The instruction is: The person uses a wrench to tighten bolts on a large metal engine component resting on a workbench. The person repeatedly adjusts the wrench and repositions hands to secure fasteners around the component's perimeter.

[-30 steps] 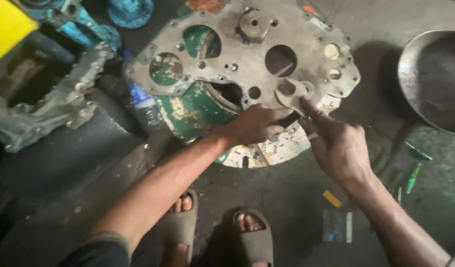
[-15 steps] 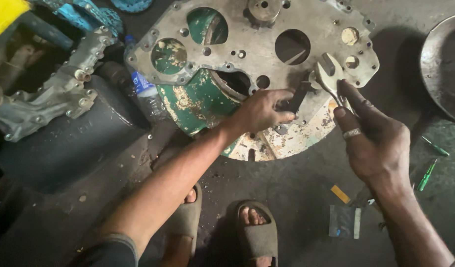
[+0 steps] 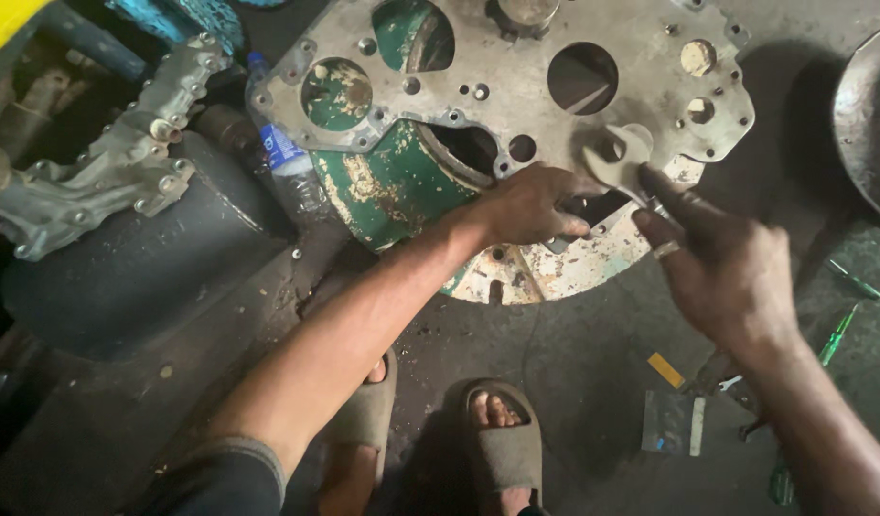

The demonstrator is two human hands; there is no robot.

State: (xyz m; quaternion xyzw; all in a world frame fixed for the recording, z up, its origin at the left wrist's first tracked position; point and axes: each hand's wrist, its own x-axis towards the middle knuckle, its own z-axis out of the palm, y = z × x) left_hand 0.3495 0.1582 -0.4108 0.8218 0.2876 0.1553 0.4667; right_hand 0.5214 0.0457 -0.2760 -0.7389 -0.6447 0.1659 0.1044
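Observation:
A large grey metal plate [image 3: 478,57] with round holes lies over a green, worn round housing [image 3: 392,191]. My left hand [image 3: 531,205] rests at the plate's lower edge, fingers curled around something dark under the rim that I cannot make out. My right hand [image 3: 717,263], a ring on one finger, holds an open-ended wrench [image 3: 617,158] whose jaw sits on the plate near a small hole. The wrench's handle is hidden by my fingers.
A grey cast engine part [image 3: 106,172] and a dark cylinder [image 3: 144,268] lie at left, a plastic bottle [image 3: 282,158] beside the plate. A metal bowl [image 3: 870,115] is at the right edge. Green screwdrivers [image 3: 841,330] lie on the floor. My sandalled feet [image 3: 497,440] are below.
The view has shifted so the plate sits higher and further right. My right hand has brought the wrench from the plate's lower edge up onto its face. The left hand stays at the rim.

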